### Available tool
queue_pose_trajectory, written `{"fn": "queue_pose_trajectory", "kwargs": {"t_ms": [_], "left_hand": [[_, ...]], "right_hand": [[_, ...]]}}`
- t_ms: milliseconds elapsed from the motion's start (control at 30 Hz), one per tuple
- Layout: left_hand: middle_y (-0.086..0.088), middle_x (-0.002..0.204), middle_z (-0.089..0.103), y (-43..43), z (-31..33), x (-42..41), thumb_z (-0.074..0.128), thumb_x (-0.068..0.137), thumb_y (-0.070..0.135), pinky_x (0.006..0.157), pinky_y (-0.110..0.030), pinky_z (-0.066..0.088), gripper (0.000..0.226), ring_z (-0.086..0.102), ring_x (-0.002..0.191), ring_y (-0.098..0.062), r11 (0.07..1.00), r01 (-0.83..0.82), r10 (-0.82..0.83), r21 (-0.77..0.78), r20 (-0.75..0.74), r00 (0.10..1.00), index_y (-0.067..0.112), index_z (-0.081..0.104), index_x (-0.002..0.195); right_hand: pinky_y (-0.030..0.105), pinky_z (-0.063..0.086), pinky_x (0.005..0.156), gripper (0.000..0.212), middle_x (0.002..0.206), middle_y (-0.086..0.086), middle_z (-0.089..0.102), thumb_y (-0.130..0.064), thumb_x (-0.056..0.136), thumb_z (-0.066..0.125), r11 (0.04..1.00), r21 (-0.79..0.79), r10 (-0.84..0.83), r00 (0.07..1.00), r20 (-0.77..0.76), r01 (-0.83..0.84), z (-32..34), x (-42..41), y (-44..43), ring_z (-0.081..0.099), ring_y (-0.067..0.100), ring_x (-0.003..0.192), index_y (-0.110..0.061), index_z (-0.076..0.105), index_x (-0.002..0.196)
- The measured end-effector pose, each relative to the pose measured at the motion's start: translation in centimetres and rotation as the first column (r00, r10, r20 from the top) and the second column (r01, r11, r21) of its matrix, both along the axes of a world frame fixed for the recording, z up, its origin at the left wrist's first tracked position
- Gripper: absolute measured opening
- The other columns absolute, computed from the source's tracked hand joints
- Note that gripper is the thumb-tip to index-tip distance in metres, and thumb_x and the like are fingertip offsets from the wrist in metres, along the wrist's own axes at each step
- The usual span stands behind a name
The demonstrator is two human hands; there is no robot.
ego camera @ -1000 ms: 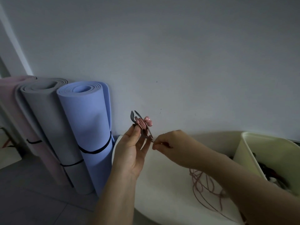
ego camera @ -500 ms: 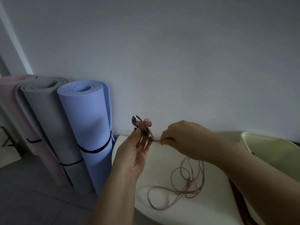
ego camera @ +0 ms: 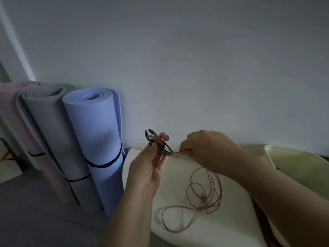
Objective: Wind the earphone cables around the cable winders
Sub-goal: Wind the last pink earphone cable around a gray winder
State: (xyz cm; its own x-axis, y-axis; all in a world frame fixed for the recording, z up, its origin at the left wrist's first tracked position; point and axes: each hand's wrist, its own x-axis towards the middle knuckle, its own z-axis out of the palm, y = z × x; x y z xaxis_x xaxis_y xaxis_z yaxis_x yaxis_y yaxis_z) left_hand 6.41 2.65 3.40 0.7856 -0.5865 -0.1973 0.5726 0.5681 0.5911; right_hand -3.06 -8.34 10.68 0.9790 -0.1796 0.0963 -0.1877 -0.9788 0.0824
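Note:
My left hand (ego camera: 147,168) holds a dark cable winder (ego camera: 156,141) up by its fingertips, in front of the wall. Several turns of pink earphone cable wrap its middle, and pink earbuds (ego camera: 164,136) stick out at its upper right. My right hand (ego camera: 204,150) pinches the pink cable (ego camera: 203,198) just right of the winder, pulled taut. The remaining cable hangs from that hand and lies in loose loops on the white round table (ego camera: 178,175).
A pale yellow bin (ego camera: 293,163) stands at the table's right. Three rolled mats lean on the wall at left: blue (ego camera: 96,139), grey (ego camera: 53,132), pink (ego camera: 10,107). The grey tiled floor (ego camera: 35,220) lies below them.
My right hand has moved right and up, away from the winder, drawing the cable taut. More loose cable now shows on the table. My left hand has kept the winder nearly still.

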Motion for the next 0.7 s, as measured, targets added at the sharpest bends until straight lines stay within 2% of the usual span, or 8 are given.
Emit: {"fn": "queue_pose_trajectory", "kwargs": {"t_ms": [67,167,233,333,400,500,633,700], "left_hand": [[-0.005,0.090,0.075,-0.1,0.1,-0.3,0.048,0.097,0.004,0.085,-0.027,0.054,0.020,0.070,0.092,-0.013,0.992,-0.025,0.008,0.125,0.140,0.990,0.006,0.068,0.098],[-0.006,0.090,0.074,-0.4,-0.1,-0.6,0.057,0.093,0.003,0.071,-0.021,0.057,0.012,0.072,0.080,-0.009,0.952,-0.111,0.019,0.286,0.307,0.952,0.008,0.067,0.097],[-0.007,0.094,0.073,-0.6,-0.2,-0.7,0.065,0.089,0.005,0.070,-0.022,0.056,0.009,0.071,0.077,-0.008,0.908,-0.186,0.013,0.376,0.419,0.908,0.013,0.067,0.093],[0.002,0.088,0.075,-0.2,-0.1,-0.7,0.065,0.089,0.009,0.068,-0.018,0.053,0.010,0.071,0.081,-0.007,0.900,-0.181,-0.069,0.396,0.539,0.840,0.017,0.067,0.092],[0.004,0.088,0.074,0.1,0.0,-0.6,0.064,0.089,0.008,0.066,-0.016,0.053,0.012,0.070,0.082,-0.006,0.906,-0.142,-0.126,0.398,0.575,0.808,0.018,0.066,0.094],[0.006,0.088,0.075,0.4,0.3,-0.9,0.061,0.090,0.005,0.068,-0.015,0.053,0.015,0.070,0.083,-0.005,0.898,-0.094,-0.236,0.430,0.652,0.720,0.018,0.066,0.096],[0.000,0.089,0.076,0.7,0.5,-1.1,0.056,0.093,0.000,0.083,-0.026,0.053,0.015,0.072,0.089,-0.014,0.894,-0.041,-0.331,0.447,0.717,0.613,0.006,0.065,0.103],[-0.001,0.092,0.076,0.8,0.5,-1.0,0.056,0.093,0.002,0.087,-0.031,0.053,0.015,0.072,0.093,-0.015,0.884,-0.038,-0.361,0.465,0.732,0.578,0.008,0.065,0.104]], "right_hand": [[0.027,0.049,0.067,0.022,0.084,-0.007,0.057,-0.017,0.097,0.042,1.000,0.012,0.023,1.000,-0.006,-0.023,0.0,0.2,0.4,0.058,0.014,0.075,-0.026,0.062,0.094],[0.027,0.049,0.066,0.023,0.078,-0.006,0.053,-0.026,0.101,0.038,0.996,0.072,0.051,0.999,0.014,-0.052,0.6,0.6,1.3,0.054,0.012,0.068,-0.024,0.055,0.086],[0.026,0.050,0.069,0.025,0.075,-0.009,0.054,-0.033,0.100,0.038,0.991,0.127,0.022,0.998,0.061,-0.030,1.4,0.6,1.1,0.054,0.008,0.069,-0.027,0.060,0.088],[0.020,0.049,0.070,0.017,0.068,-0.017,0.051,-0.039,0.091,0.052,0.981,0.196,-0.029,0.990,0.135,0.002,2.5,0.1,-0.2,0.051,-0.001,0.065,-0.027,0.063,0.086],[0.020,0.049,0.068,0.014,0.068,-0.015,0.053,-0.041,0.084,0.060,0.968,0.251,-0.039,0.989,0.146,0.001,3.0,-0.4,-1.2,0.050,-0.001,0.062,-0.028,0.060,0.080],[0.022,0.050,0.070,0.014,0.069,-0.015,0.053,-0.043,0.081,0.065,0.975,0.218,-0.058,0.992,0.113,0.032,3.3,-0.8,-2.3,0.049,-0.002,0.063,-0.030,0.059,0.079],[0.018,0.047,0.080,0.013,0.072,-0.023,0.046,-0.034,0.089,0.060,0.989,0.150,-0.021,0.995,0.094,0.007,3.2,-0.7,-3.0,0.045,-0.009,0.068,-0.027,0.065,0.099],[0.010,0.043,0.070,0.011,0.071,-0.024,0.047,-0.031,0.089,0.060,0.988,0.154,0.012,0.993,0.119,-0.030,3.3,-0.6,-3.1,0.046,-0.009,0.064,-0.026,0.066,0.098]]}}
